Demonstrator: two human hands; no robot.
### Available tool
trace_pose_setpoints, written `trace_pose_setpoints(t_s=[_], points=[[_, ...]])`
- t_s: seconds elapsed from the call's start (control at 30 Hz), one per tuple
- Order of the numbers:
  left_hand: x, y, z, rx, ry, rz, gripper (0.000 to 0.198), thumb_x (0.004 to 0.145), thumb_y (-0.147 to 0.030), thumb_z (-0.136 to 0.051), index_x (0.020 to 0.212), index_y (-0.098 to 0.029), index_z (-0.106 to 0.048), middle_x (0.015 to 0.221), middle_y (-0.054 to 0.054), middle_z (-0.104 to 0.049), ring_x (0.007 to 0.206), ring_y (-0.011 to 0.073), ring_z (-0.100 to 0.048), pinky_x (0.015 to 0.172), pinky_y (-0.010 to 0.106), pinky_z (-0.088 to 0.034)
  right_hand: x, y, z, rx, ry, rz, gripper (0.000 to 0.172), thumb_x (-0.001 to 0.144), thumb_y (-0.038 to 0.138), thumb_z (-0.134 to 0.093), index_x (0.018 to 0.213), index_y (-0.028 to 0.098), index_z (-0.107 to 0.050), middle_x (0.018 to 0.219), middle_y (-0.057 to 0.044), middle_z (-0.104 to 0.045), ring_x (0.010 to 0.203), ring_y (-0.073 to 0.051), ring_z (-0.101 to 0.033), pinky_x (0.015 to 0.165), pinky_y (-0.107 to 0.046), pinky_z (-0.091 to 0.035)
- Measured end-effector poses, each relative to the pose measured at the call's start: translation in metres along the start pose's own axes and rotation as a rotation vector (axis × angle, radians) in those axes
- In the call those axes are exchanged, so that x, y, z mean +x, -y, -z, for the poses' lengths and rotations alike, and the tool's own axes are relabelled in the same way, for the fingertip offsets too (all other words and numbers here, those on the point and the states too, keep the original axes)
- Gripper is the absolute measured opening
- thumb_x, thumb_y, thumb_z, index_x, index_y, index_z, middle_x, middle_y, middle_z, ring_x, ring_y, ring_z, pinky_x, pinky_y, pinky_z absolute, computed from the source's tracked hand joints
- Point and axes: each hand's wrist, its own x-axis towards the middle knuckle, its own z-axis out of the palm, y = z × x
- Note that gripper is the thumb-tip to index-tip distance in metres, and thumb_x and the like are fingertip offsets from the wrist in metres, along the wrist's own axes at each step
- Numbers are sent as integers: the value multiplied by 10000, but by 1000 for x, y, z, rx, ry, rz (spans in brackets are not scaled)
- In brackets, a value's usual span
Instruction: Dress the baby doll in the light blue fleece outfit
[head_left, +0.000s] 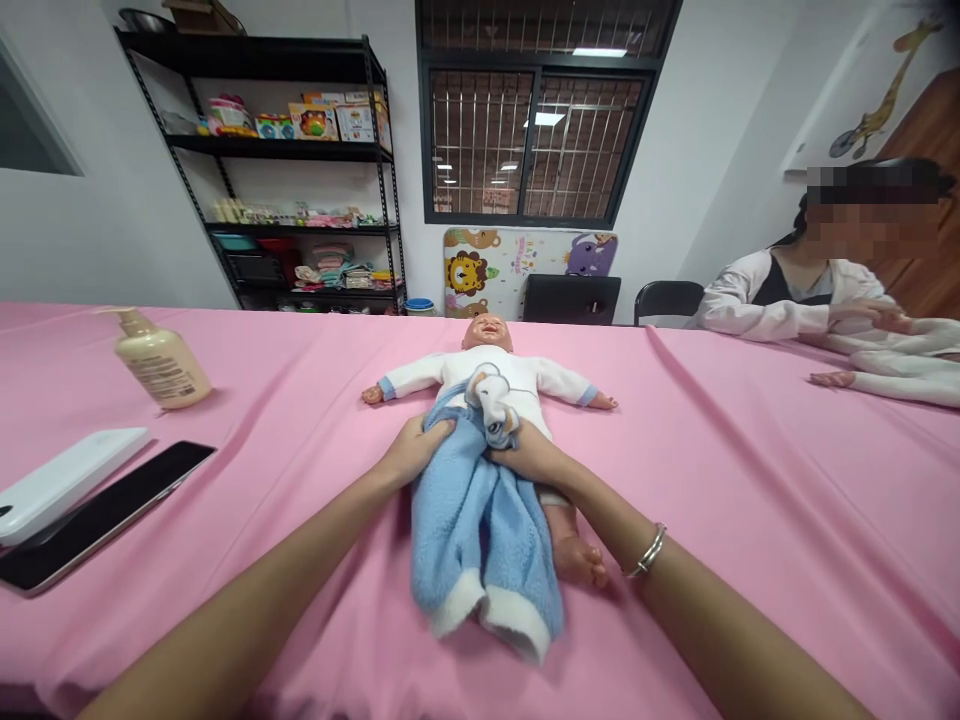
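Now L hand [415, 450], R hand [521, 456] grip fleece edge [454, 445] on doll [487, 372], roomy pink sheet [750, 520] both sides.

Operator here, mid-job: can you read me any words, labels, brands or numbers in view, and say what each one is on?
Nothing is legible: the label on the pump bottle has print too small and blurred to read, the boxes on the black metal shelf are likewise unreadable, and the cartoon play mat shows no text that can be read.
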Motion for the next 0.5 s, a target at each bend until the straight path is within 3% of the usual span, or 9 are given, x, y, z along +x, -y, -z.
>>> trace_pose_setpoints(t_s=[0.1,0.23,0.4,0.5], points=[[-1,3,0,127,-6,-82,372,823,-439,-429,872,-116,-606,843,53,-636,804,233,-577,722,315,-456,-3,-1,-8,-1,86,54,426,653,103,-473,1075,102,-534,1113,-109,-562,1018,-213,-518,956,-354,-393],[-4,4,0,351,-57,-203,340,874,-426,-364,930,-158,-566,902,48,-626,843,228,-572,736,296,-426,-3,-3,-9,20,64,76,268,693,147,-456,934,122,-572,975,-96,-608,894,-210,-548,867,-365,-451],[3,9,-2,585,-183,-121,308,892,-416,-328,955,-178,-512,870,70,-628,793,258,-583,660,310,-407,-6,-1,-10,37,109,97,279,716,164,-479,966,130,-599,943,-78,-630,885,-203,-548,856,-340,-463],[9,11,-5,628,-182,-110,283,895,-404,-341,970,-187,-506,901,72,-632,827,265,-584,669,316,-408,-11,4,-12,39,149,141,292,723,170,-486,986,138,-608,918,-64,-632,853,-198,-553,864,-339,-460]])
